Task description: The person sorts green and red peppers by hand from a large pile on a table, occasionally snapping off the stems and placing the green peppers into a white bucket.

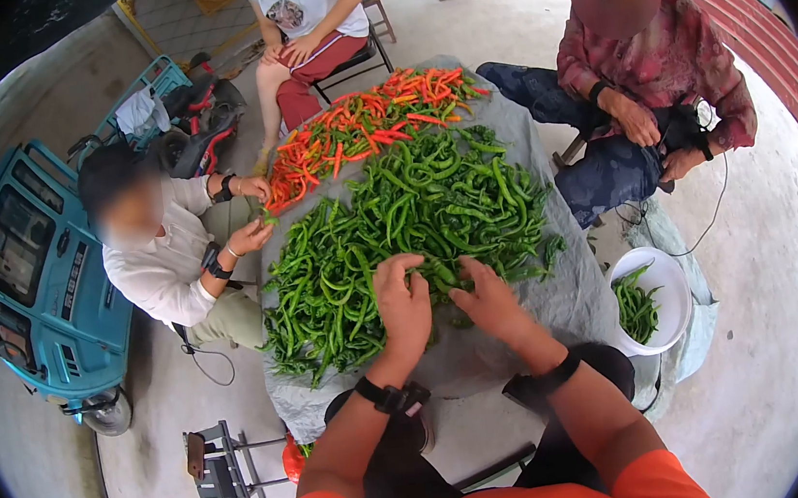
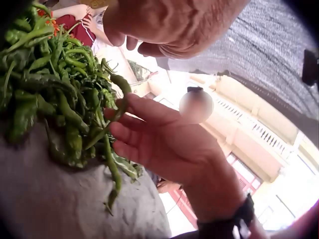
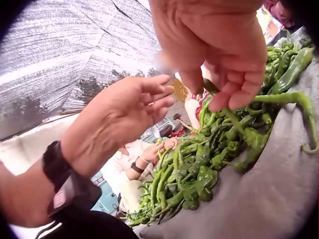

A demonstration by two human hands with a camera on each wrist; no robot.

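A heap of green chili peppers covers the near part of the sheet-covered table. At the heap's near edge, my right hand pinches one green chili pepper between thumb and fingers. In the right wrist view, that hand hangs over the heap, the pepper partly hidden behind its fingers. My left hand is held to the left of it, over the near peppers. The right wrist view shows this left hand with loosely bent fingers and nothing held.
Red and orange peppers lie at the table's far end. A white bucket with green peppers stands at right. People sit left, behind and right; the left person's hands work by the peppers. A small folding stool stands at lower left.
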